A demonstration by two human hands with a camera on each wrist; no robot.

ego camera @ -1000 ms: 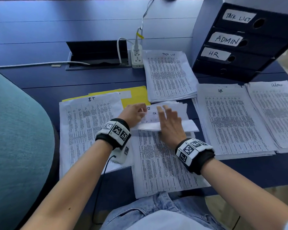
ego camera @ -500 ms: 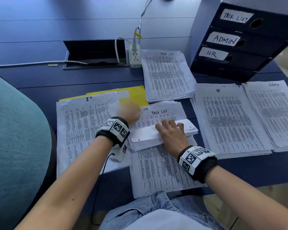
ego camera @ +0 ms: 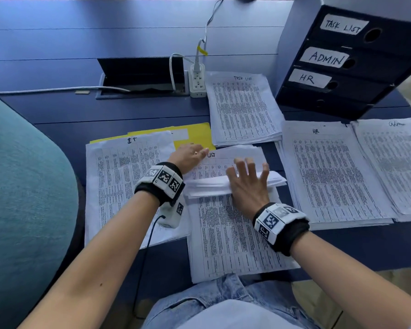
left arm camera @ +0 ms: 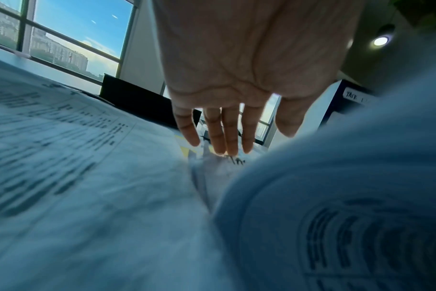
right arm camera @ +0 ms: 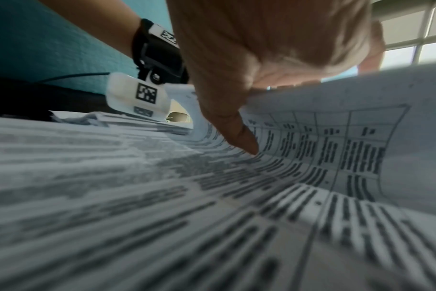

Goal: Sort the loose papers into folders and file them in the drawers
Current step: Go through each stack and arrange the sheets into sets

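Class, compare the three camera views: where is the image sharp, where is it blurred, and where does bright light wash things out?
Head view: sharp; drawer labels readable, straight desk lines bowed by the wide lens. Left wrist view: fingers fairly crisp, near papers blurred, ceiling lamp glaring. Right wrist view: thumb clear, foreground print smeared, window overexposed.

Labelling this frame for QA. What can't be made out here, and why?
- Bottom drawer of the drawer unit: no readable label in the head view, too dark.
- Folded-back sheets under the right hand: headings hidden by the fold and hand.
- Yellow folder: mostly covered by the IT pile.
- Table text: too small in the head view, blurred in both wrist views.
- Left hand: fingertips motion-blurred.
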